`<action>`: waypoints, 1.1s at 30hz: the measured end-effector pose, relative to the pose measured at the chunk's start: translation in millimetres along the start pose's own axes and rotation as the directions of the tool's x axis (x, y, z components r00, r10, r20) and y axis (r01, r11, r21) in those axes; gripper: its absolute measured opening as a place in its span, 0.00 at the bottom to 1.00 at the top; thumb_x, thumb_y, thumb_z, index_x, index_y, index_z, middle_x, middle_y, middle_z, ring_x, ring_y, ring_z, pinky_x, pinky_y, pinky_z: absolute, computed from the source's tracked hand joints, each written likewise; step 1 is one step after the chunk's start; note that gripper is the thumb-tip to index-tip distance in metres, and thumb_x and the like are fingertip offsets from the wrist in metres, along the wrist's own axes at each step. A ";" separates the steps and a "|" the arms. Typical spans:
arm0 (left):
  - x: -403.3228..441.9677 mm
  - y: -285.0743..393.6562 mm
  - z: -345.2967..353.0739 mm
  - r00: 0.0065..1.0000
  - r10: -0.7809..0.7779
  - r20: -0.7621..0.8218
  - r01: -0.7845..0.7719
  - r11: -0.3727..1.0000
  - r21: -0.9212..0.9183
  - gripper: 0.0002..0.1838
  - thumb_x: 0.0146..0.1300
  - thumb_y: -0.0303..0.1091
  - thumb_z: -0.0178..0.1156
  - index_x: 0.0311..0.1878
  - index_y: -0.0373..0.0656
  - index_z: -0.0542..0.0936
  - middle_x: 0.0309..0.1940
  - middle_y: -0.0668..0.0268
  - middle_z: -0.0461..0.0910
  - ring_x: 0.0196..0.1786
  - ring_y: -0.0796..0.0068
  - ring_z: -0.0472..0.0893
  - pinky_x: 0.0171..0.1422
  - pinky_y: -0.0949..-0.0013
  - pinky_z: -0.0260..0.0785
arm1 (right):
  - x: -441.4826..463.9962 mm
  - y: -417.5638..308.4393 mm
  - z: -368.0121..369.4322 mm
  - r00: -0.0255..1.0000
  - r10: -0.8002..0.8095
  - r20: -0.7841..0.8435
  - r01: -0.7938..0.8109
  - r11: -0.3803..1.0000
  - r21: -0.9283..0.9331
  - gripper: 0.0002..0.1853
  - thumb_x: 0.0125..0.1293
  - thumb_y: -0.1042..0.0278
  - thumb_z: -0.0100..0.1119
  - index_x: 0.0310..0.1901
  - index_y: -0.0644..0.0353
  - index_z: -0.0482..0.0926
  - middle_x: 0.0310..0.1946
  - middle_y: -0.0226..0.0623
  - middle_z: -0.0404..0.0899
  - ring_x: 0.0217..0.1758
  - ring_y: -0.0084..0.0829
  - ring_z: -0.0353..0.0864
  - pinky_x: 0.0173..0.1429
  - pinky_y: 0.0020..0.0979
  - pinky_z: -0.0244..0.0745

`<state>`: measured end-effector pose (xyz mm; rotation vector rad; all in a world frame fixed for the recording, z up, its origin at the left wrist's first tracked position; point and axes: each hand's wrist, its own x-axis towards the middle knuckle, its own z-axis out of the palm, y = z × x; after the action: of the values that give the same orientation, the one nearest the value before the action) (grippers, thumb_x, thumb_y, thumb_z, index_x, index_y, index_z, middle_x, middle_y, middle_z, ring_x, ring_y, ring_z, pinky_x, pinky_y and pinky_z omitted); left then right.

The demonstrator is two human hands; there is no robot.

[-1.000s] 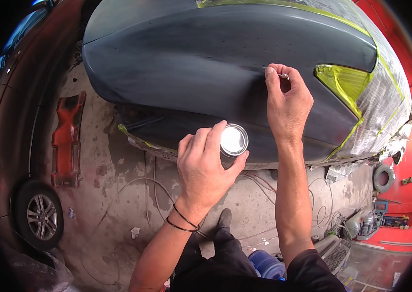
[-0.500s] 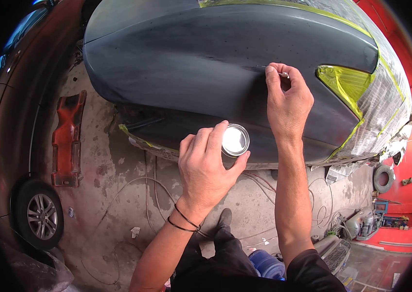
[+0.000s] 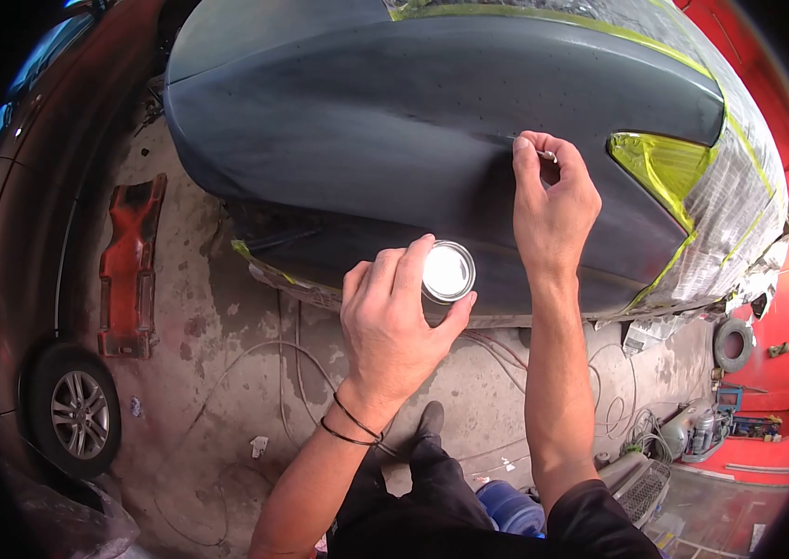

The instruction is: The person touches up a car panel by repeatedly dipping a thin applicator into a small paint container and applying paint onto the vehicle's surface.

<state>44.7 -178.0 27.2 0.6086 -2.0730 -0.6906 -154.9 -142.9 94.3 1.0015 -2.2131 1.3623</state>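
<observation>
My left hand [image 3: 394, 303] grips a small round tin [image 3: 448, 271] by its side, thumb and fingers around the rim. Its round top looks white and bright; whether that is paint or a lid I cannot tell. A dark grey car body panel [image 3: 348, 130] curves across the view beyond both hands. Against it, my right hand [image 3: 553, 205] is closed in a pinch on a thin, small piece with a whitish end [image 3: 548, 156]. Its tip points left at the panel surface. Most of that piece is hidden by the fingers.
Yellow masking tape [image 3: 660, 172] and wrapped film cover the car's right side. A dark car with a wheel [image 3: 78, 410] stands at left, near a red creeper-like board [image 3: 131, 265]. Hoses [image 3: 273, 345] lie on the concrete floor. A blue bottle [image 3: 511, 508] stands by my legs.
The right hand has shifted slightly down and right, still pinching the thin piece. The left hand and tin have barely moved.
</observation>
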 end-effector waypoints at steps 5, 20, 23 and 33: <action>2.0 -0.6 -1.4 1.000 0.003 -0.005 -0.003 1.000 0.000 0.39 0.58 0.40 0.92 0.72 0.40 0.88 0.55 0.60 0.91 0.55 0.55 0.90 0.65 0.51 0.80 | -2.2 3.2 0.5 0.999 -0.039 -0.001 0.039 0.999 -0.010 0.10 0.85 0.66 0.76 0.54 0.67 0.94 0.48 0.42 0.97 0.49 0.35 0.97 0.57 0.38 0.91; 3.9 -3.6 -1.0 1.000 0.008 -0.003 -0.008 1.000 -0.018 0.40 0.58 0.40 0.93 0.73 0.40 0.87 0.56 0.60 0.91 0.56 0.54 0.91 0.66 0.51 0.80 | -0.9 0.5 5.4 0.999 -0.054 -0.004 0.053 0.998 -0.031 0.10 0.85 0.66 0.76 0.53 0.65 0.94 0.48 0.41 0.96 0.48 0.34 0.97 0.58 0.38 0.91; 3.7 -4.2 -1.1 1.000 0.007 0.000 -0.007 1.000 -0.019 0.40 0.58 0.40 0.93 0.73 0.40 0.87 0.56 0.59 0.91 0.56 0.54 0.91 0.66 0.51 0.80 | -1.0 0.2 6.0 0.998 -0.061 -0.007 0.061 0.997 -0.053 0.10 0.85 0.66 0.77 0.53 0.65 0.94 0.48 0.41 0.96 0.49 0.34 0.97 0.58 0.37 0.91; 4.2 -7.4 -5.3 1.000 0.005 -0.013 -0.005 1.000 -0.010 0.40 0.58 0.40 0.92 0.72 0.40 0.88 0.56 0.60 0.91 0.56 0.55 0.90 0.66 0.51 0.80 | -12.2 -4.5 -5.3 1.000 0.005 0.003 -0.005 1.000 0.004 0.09 0.85 0.68 0.77 0.53 0.66 0.94 0.49 0.40 0.97 0.50 0.31 0.97 0.58 0.36 0.90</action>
<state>48.2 -187.4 27.3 0.6007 -2.0575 -0.6923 -143.6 -134.9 92.1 1.0006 -2.2167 1.3694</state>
